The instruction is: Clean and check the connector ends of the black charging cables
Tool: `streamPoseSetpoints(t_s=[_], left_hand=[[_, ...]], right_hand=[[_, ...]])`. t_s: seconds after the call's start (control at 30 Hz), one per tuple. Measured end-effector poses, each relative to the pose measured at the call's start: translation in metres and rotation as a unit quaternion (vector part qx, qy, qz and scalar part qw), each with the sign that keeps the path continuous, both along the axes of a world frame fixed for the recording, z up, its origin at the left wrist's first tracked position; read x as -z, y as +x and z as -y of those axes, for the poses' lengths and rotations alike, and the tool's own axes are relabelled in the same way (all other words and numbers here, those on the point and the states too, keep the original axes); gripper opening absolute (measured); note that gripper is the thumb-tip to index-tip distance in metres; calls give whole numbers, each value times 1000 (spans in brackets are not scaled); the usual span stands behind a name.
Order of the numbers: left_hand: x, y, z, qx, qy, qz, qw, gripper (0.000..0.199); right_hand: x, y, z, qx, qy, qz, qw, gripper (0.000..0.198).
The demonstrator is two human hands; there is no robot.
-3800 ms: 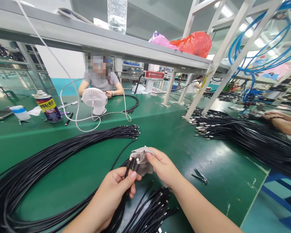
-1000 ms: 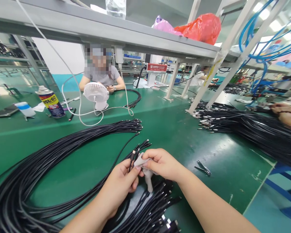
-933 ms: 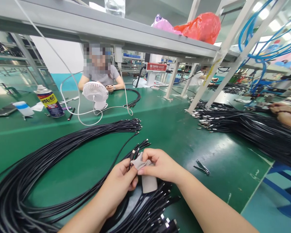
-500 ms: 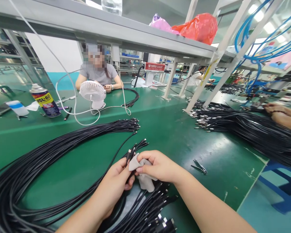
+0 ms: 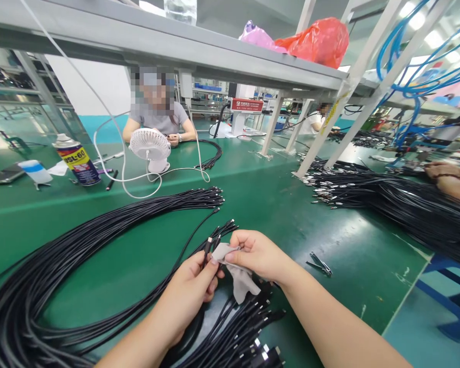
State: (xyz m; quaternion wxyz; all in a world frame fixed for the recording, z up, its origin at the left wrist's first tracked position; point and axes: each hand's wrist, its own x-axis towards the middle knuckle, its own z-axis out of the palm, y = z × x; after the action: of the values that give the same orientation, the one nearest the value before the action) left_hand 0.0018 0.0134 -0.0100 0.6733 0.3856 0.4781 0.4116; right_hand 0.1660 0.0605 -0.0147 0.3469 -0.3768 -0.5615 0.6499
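My left hand (image 5: 194, 286) is closed round a black cable, whose connector end (image 5: 208, 246) sticks up past the thumb. In my right hand (image 5: 257, 253), thumb and fingers pinch a grey cloth (image 5: 245, 281) that hangs down beside the cable and touches the left fingertips. Under and in front of the hands lies a bundle of black cables (image 5: 230, 332) with metal plugs at the near edge. A larger looped bundle of black cables (image 5: 80, 232) curves away on the left, its plugs just beyond my hands.
Nail clippers (image 5: 320, 264) lie to the right. A white fan (image 5: 150, 145), a spray can (image 5: 76, 159) and a white cord stand farther back. Across the table sits a person (image 5: 157, 120). Another cable pile (image 5: 387, 199) lies right, near a co-worker's hands (image 5: 450, 176). A shelf (image 5: 214, 56) spans overhead.
My right hand has drawn slightly up and right from the left one, and the cloth now hangs more spread out. The view has shifted a little.
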Motion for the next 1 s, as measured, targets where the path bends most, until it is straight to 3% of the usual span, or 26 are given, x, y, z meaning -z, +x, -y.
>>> streamPoseSetpoints(t_s=[0.1, 0.2, 0.4, 0.5, 0.6, 0.73, 1.0], left_hand=[[3, -1, 0, 6, 4, -5, 1000, 46], [4, -1, 0, 17, 9, -7, 1000, 51], [2, 0, 1, 29, 6, -10, 1000, 46], [0, 0, 2, 22, 9, -11, 1000, 45], [0, -1, 2, 22, 6, -15, 1000, 46], [2, -2, 2, 33, -3, -15, 999, 46], [0, -1, 4, 23, -6, 5, 1000, 49]], right_hand=[[-1, 2, 0, -15, 39, 36, 999, 41], [-2, 2, 1, 9, 150, 118, 981, 29], [2, -4, 5, 67, 394, 260, 879, 20], [4, -5, 6, 79, 438, 304, 842, 21], [3, -4, 6, 59, 455, 330, 825, 20], [3, -3, 3, 37, 421, 301, 855, 19], [-2, -6, 3, -16, 265, 211, 941, 19]])
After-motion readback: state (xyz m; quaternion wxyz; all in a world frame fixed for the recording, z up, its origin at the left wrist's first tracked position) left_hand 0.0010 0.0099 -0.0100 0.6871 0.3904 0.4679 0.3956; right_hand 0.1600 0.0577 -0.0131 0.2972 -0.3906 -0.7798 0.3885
